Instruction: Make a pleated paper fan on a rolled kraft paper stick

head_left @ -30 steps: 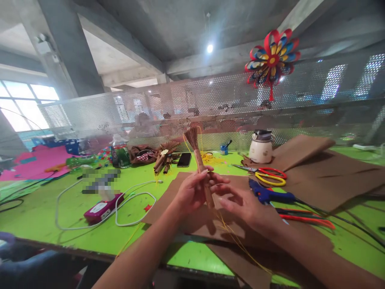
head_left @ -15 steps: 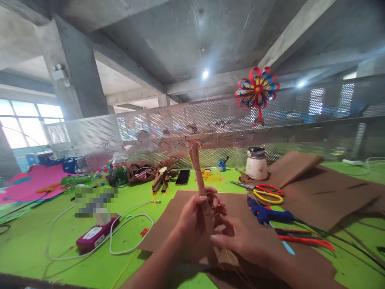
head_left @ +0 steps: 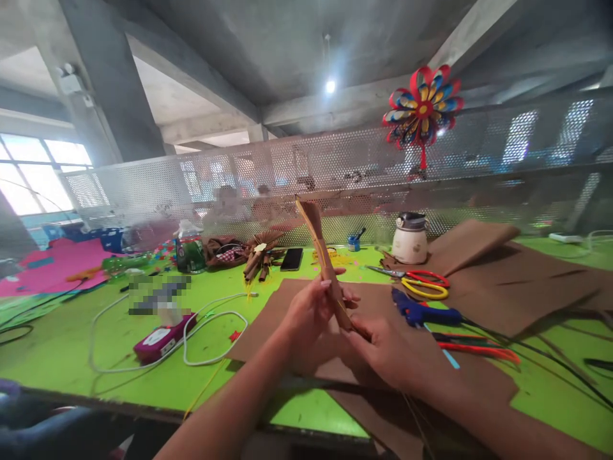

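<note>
Both my hands hold a rolled brown paper stick [head_left: 322, 248] with a fringed top, tilted so its top leans left. My left hand [head_left: 309, 313] is wrapped round its middle. My right hand [head_left: 383, 348] is closed on its lower end, where a thin yellow thread runs along the roll. Under my hands lies a sheet of brown paper [head_left: 282, 319] on the green table [head_left: 71, 345].
To the right lie a blue glue gun [head_left: 424, 313], red-and-yellow scissors [head_left: 424, 283], orange-handled scissors [head_left: 479, 350] and more brown sheets [head_left: 522, 281]. To the left are a pink device [head_left: 160, 337] with a white cable. Behind stand finished paper bundles [head_left: 258, 255], a phone [head_left: 292, 259], a white pot [head_left: 409, 238], a mesh screen.
The stick has tilted from upright to leaning left. My right hand has gone from open fingers beside the stick to closed on its lower end.
</note>
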`<control>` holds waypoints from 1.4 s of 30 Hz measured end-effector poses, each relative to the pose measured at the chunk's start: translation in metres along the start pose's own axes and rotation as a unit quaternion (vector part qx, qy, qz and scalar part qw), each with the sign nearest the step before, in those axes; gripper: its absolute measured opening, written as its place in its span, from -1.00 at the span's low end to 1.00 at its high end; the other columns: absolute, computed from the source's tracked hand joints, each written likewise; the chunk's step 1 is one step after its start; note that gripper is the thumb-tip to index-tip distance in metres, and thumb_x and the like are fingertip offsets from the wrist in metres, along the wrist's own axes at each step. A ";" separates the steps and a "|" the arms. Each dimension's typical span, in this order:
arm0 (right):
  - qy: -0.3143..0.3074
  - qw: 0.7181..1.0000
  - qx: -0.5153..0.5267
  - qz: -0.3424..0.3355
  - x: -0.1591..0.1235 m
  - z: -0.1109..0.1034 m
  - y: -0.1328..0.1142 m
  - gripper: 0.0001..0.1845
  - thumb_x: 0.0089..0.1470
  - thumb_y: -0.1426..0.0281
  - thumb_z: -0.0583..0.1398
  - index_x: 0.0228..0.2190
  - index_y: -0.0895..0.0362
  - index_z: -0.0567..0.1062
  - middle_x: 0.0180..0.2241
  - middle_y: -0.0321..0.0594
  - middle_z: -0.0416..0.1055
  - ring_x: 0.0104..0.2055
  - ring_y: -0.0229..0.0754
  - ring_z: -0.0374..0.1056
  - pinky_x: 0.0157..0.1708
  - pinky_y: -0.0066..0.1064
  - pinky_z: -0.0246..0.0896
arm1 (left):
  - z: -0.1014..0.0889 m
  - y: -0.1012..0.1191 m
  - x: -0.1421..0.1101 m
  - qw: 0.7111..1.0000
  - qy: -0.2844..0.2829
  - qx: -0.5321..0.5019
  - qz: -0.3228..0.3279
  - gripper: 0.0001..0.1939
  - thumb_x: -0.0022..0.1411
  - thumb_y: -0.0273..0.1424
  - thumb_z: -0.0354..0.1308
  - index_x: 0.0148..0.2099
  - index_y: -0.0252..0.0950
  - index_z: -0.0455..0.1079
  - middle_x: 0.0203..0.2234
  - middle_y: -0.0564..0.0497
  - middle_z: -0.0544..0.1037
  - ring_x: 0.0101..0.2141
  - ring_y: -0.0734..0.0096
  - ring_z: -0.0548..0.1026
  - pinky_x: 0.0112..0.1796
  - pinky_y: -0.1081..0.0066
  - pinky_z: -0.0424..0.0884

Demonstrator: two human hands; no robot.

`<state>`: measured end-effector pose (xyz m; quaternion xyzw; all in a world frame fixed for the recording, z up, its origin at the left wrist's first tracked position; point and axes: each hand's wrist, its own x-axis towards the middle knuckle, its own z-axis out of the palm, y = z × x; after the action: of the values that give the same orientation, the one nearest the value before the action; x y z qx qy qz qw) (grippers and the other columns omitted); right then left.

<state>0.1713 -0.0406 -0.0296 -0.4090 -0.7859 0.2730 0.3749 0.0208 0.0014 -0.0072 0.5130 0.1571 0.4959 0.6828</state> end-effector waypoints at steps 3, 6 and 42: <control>0.012 0.997 -0.078 -0.019 -0.001 0.008 0.016 -0.75 0.13 0.41 0.00 -0.38 0.16 0.47 -0.46 -0.21 0.47 -0.45 -0.21 0.30 -0.44 -0.44 0.07 | -0.002 0.002 0.004 1.000 0.014 0.010 -0.011 -0.58 0.19 -0.38 0.03 0.09 -0.36 0.15 -0.30 -0.19 0.53 -0.25 0.20 0.50 -0.12 0.19 0.32; 0.020 0.986 -0.163 -0.004 -0.003 0.007 0.017 -0.73 0.14 0.42 0.00 -0.32 0.15 0.50 -0.40 -0.14 0.52 -0.41 -0.17 0.37 -0.42 -0.42 0.05 | -0.001 0.002 0.005 0.999 0.031 0.017 -0.012 -0.58 0.18 -0.38 0.07 0.08 -0.37 0.15 -0.30 -0.18 0.53 -0.23 0.19 0.51 -0.12 0.18 0.34; 0.245 0.915 0.318 -0.050 0.096 -0.082 -0.016 -0.66 -0.19 0.18 0.33 -0.57 0.19 0.41 -0.65 -0.37 0.34 -0.62 -0.38 0.23 -0.61 -0.51 0.10 | 0.003 -0.009 -0.005 0.995 -0.025 0.073 -0.070 -0.67 0.19 -0.15 0.10 -0.15 -0.30 0.25 -0.66 0.17 0.24 -0.68 0.61 0.23 -0.66 0.58 0.07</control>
<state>0.1940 0.0427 0.0642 -0.2829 -0.5603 0.3803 0.6793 0.0249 -0.0044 -0.0151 0.5610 0.2111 0.4217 0.6803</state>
